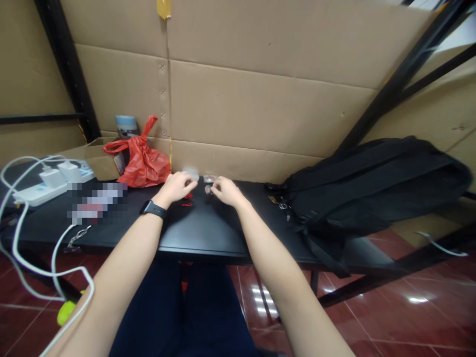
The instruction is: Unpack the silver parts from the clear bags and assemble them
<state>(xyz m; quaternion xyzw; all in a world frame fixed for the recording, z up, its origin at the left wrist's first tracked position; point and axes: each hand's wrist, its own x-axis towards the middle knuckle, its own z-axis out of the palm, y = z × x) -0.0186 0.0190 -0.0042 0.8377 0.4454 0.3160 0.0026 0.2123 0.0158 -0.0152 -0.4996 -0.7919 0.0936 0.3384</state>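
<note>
- My right hand [226, 192] was pinched nearly closed, a small round piece [208, 189] at the tips of thumb and finger.
- My left hand [176, 187] was half curled, thumb out; a blurred see-through thing [191, 173] showed just past its fingers, and I couldn't tell whether I had hold of it.
- A small clear packet [210, 178] lay between my hands, toward the cardboard wall [260, 109].
- Red bits [187, 204] lay on the black table [208, 233], near my left thumb.
- To the left sat a knotted red bag [147, 166], then a white power strip [35, 194].
- To the right lay a black backpack [379, 183].
</note>
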